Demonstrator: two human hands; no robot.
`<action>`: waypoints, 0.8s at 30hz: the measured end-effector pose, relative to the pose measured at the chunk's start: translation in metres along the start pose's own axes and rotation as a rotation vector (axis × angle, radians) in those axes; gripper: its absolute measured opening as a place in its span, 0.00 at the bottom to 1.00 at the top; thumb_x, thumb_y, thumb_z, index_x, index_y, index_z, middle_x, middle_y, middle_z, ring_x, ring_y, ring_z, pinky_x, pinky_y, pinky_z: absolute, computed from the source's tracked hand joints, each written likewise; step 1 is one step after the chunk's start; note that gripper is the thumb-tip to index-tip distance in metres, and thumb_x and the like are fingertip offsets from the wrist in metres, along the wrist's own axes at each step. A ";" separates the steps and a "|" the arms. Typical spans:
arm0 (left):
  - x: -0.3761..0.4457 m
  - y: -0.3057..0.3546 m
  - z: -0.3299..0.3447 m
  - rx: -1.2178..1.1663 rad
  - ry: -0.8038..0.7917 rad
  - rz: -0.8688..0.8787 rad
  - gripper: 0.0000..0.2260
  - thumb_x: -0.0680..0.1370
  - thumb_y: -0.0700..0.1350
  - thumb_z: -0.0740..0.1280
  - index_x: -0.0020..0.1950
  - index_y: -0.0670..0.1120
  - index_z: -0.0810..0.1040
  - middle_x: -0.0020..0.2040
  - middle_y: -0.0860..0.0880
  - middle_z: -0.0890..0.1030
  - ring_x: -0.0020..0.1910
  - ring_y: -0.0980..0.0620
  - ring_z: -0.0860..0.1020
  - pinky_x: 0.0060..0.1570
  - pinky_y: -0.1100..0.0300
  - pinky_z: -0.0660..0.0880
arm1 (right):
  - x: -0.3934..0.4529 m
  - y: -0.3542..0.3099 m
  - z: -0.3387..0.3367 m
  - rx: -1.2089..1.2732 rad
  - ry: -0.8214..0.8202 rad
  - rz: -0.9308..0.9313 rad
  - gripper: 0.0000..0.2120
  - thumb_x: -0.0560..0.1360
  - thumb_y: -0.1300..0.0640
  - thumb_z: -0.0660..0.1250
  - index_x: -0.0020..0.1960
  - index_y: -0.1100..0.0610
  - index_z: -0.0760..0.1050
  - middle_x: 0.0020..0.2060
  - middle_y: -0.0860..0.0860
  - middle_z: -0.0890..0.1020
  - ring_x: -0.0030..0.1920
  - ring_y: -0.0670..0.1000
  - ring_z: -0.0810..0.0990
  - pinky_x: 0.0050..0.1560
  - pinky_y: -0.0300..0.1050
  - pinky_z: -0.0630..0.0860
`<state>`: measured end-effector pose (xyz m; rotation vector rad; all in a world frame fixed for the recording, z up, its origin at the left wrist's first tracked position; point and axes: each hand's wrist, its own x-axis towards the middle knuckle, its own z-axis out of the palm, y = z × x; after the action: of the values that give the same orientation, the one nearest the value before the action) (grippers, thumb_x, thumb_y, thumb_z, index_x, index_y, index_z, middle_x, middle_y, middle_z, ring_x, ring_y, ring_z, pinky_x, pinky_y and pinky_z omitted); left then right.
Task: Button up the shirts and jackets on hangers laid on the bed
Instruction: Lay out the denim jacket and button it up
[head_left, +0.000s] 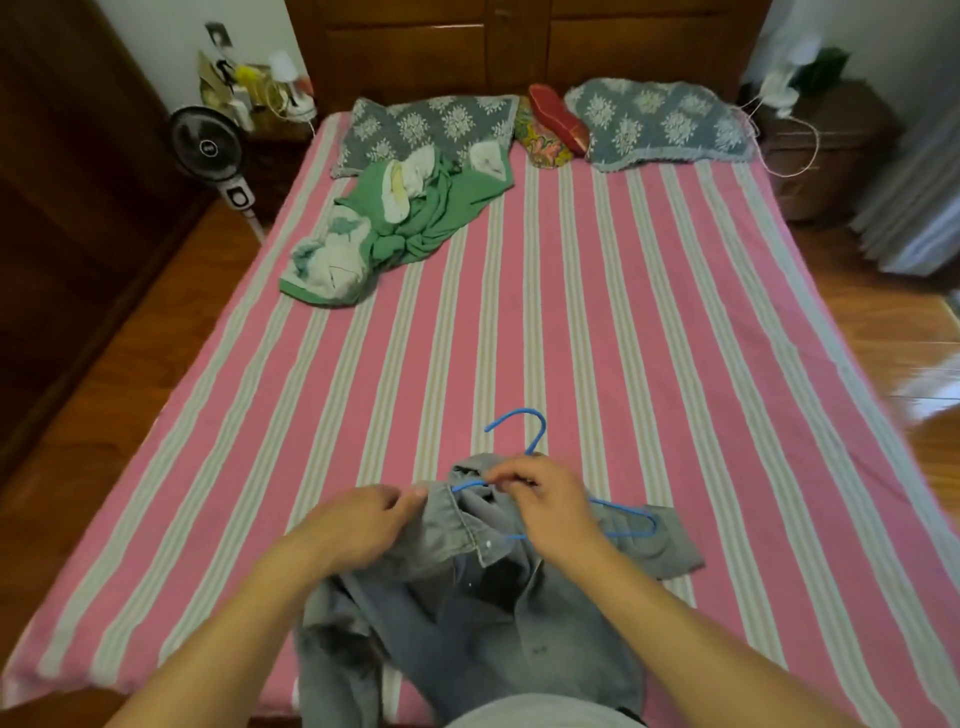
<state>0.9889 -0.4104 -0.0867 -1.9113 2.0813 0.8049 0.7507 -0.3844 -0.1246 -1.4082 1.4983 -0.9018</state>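
Here, at the near edge of the bed (597, 322), your grey shirt (483, 587) lies open-fronted over a blue hanger (535, 431), whose hook points toward the far end. Your left hand (358, 525) grips the shirt's left collar edge, fingers curled on the cloth. Your right hand (545, 499) pinches fabric at the neck, just beside the hanger wire (the exact contact is hidden by the fingers). A green garment (415, 223) lies crumpled far left, touching one patterned pillow (431, 130).
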 end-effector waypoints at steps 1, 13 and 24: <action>0.001 0.004 0.009 -0.095 -0.111 0.040 0.28 0.80 0.71 0.49 0.45 0.50 0.76 0.47 0.51 0.82 0.48 0.48 0.79 0.50 0.53 0.75 | -0.005 0.004 0.001 -0.042 0.019 -0.030 0.15 0.76 0.70 0.67 0.46 0.52 0.86 0.42 0.36 0.80 0.46 0.41 0.81 0.52 0.32 0.75; -0.063 -0.025 0.040 -0.108 -0.239 0.403 0.18 0.77 0.64 0.67 0.42 0.50 0.72 0.41 0.53 0.74 0.39 0.56 0.73 0.37 0.58 0.66 | 0.020 0.017 -0.073 -0.092 -0.737 0.307 0.17 0.78 0.70 0.64 0.44 0.52 0.85 0.52 0.47 0.86 0.60 0.47 0.82 0.67 0.47 0.74; -0.129 -0.049 0.039 0.101 -0.227 0.420 0.14 0.78 0.60 0.67 0.41 0.52 0.71 0.44 0.54 0.72 0.43 0.54 0.72 0.38 0.54 0.67 | 0.097 0.095 0.134 -1.171 -0.987 -0.148 0.43 0.77 0.44 0.68 0.82 0.50 0.46 0.79 0.57 0.58 0.78 0.64 0.55 0.77 0.64 0.53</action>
<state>1.0465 -0.2807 -0.0678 -1.2781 2.3531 0.9271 0.8420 -0.4646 -0.2717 -2.2722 1.0655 0.7639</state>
